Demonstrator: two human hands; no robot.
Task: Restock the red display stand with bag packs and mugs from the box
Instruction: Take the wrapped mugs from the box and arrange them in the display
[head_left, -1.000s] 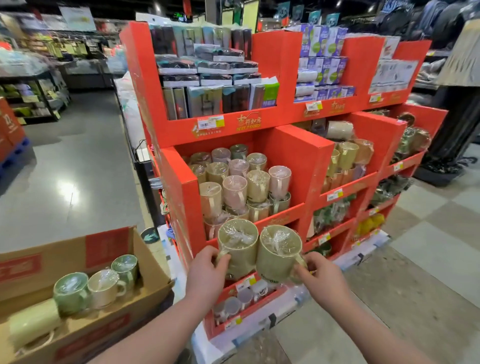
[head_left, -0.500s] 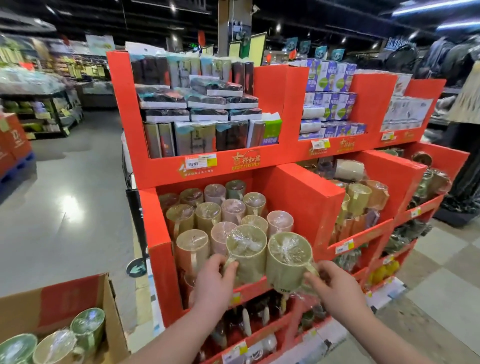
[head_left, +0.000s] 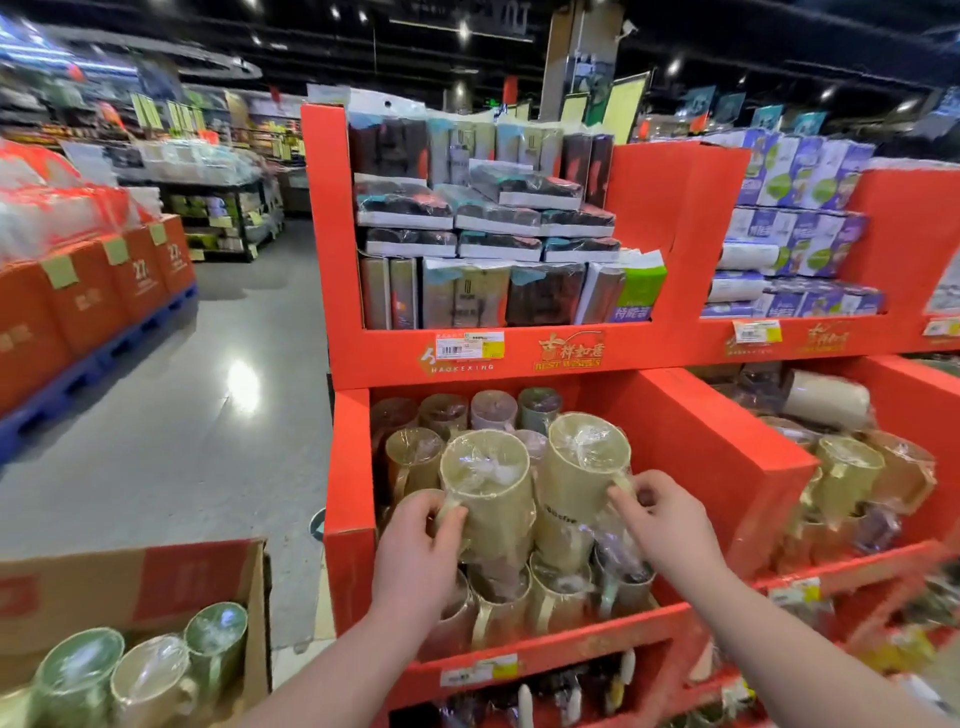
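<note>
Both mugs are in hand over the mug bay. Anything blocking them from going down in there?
Yes: wrapped mugs already fill the bay under the left mug in the left hand and the right mug in the right hand, hiding its floor. Only the top of that stack looks free.

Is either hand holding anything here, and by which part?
Yes. The left hand grips one wrapped mug by its handle; the right hand pinches a second mug at its handle.

Orange cartons (head_left: 88, 301) on a blue pallet (head_left: 104, 364) beside glossy grey floor (head_left: 197, 441)
</note>
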